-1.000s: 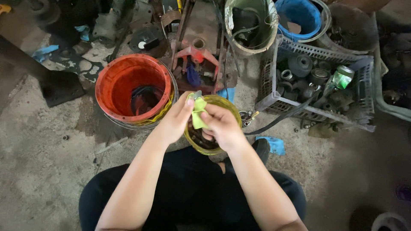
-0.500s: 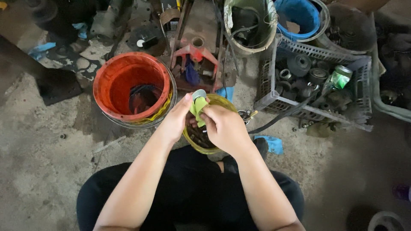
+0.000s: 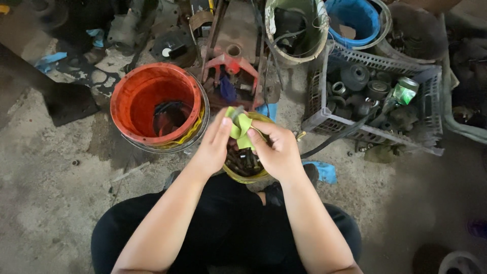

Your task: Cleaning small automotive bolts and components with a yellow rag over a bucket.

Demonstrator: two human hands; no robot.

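Both hands meet over a small yellow tub (image 3: 253,175) on the floor between the person's knees. Left hand (image 3: 212,144) and right hand (image 3: 276,152) are both closed around a green rag (image 3: 241,127), fingers pinching it from either side. A small dark metal part (image 3: 234,112) pokes out the top of the rag; it looks wrapped so it can be rubbed clean without bare fingers on the grease, though what the part is I cannot tell. The rag and part are held right above the tub, probably so anything dropped falls back in. The tub holds dark, rusty bolts or similar bits, too blurred to name.

Orange bucket (image 3: 154,104) sits just left of the tub, near the left hand, with dark stuff at the bottom, within easy reach for sorting. A grey crate (image 3: 324,119) full of round metal parts and a green can (image 3: 404,91) stands to the right, with a black hose (image 3: 335,137) trailing from it toward the tub. Behind are a red metal frame (image 3: 233,58), a grey-green bucket (image 3: 297,30) and a blue bucket (image 3: 355,18). A blue scrap (image 3: 320,170) lies on the concrete floor (image 3: 56,193) by the right knee.
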